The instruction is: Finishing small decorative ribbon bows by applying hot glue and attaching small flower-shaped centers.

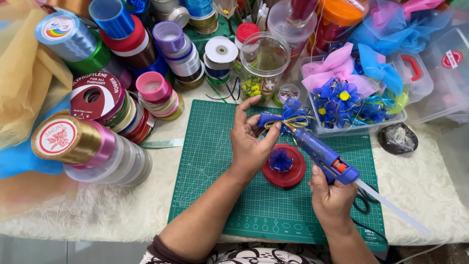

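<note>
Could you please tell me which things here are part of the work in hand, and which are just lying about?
In use: blue ribbon bow in left hand; blue glue gun in right hand; red lid; green cutting mat.
Lying about: ribbon rolls; clear jar; tray of blue flowers.

Bare stretches of green cutting mat (pixel 210 161): left third, and the near strip between the two forearms. Passage from the near edge is free there.

Left flank: stacked ribbon spools (pixel 97 142) crowd the bench right up to the mat's edge.

Far edge: clear jar (pixel 264 61) and more spools stand just behind the mat.

Right, far corner: plastic tray of blue flowers (pixel 351 110) overlaps the mat.

Centre: red lid (pixel 286 171) lies on the mat, between the hands.
</note>
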